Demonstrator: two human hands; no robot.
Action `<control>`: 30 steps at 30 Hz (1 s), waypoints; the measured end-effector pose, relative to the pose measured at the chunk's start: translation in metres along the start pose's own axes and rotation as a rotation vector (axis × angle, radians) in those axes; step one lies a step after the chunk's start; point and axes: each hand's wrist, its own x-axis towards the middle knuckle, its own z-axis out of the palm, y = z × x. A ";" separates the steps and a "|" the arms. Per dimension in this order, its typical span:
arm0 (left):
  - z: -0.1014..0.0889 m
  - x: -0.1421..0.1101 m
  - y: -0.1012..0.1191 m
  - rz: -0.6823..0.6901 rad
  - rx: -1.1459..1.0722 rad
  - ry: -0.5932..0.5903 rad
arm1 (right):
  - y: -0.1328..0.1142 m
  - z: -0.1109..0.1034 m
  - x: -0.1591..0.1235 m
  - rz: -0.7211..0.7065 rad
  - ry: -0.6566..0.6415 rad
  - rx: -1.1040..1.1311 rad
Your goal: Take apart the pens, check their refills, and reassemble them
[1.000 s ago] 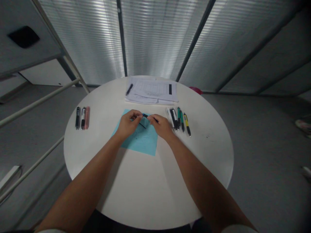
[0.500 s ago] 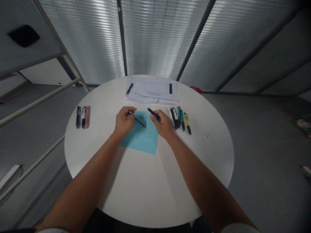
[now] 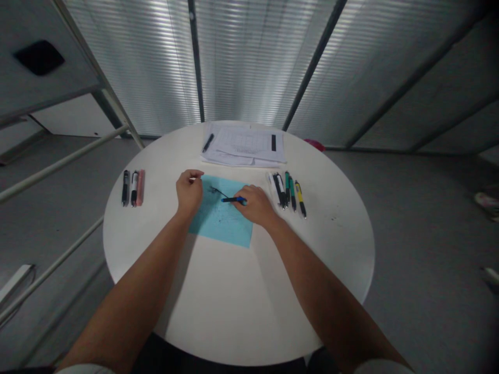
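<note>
My right hand (image 3: 257,206) is closed on a blue and black pen (image 3: 231,199), which points left above a light blue sheet of paper (image 3: 234,234). A thin dark rod (image 3: 221,192), like a pen refill, slants across the sheet toward the pen. Whether it lies on the paper or is held by the right hand, I cannot tell. My left hand (image 3: 189,192) is at the sheet's upper left edge, apart from the rod. Its fingers are curled with the tips together; anything between them is too small to make out. Small dark marks show on the sheet.
Right of my right hand lie several pens, among them a green pen (image 3: 292,193) and a yellow pen (image 3: 300,198). At the left are a black pen (image 3: 125,188), a white and black pen (image 3: 134,188) and a pink one (image 3: 141,188). Printed papers (image 3: 245,145) lie at the table's far side.
My left hand has let go of the thin dark rod and moved left. My right hand has lowered toward the sheet, and its pen now lies nearly level, pointing left.
</note>
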 end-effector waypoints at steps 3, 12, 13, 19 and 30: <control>0.001 0.000 -0.001 0.001 0.008 0.058 | -0.001 -0.001 0.000 0.027 0.004 -0.034; 0.003 -0.002 0.001 0.019 0.021 0.038 | -0.014 -0.007 -0.003 0.001 -0.002 -0.174; 0.003 -0.002 0.002 0.016 0.021 0.036 | -0.015 -0.007 -0.003 0.006 -0.006 -0.185; 0.002 -0.003 0.007 0.005 0.040 0.041 | -0.020 -0.010 -0.003 0.031 -0.033 -0.259; 0.002 -0.004 0.006 0.045 0.100 0.034 | -0.025 -0.011 -0.005 0.066 -0.089 -0.336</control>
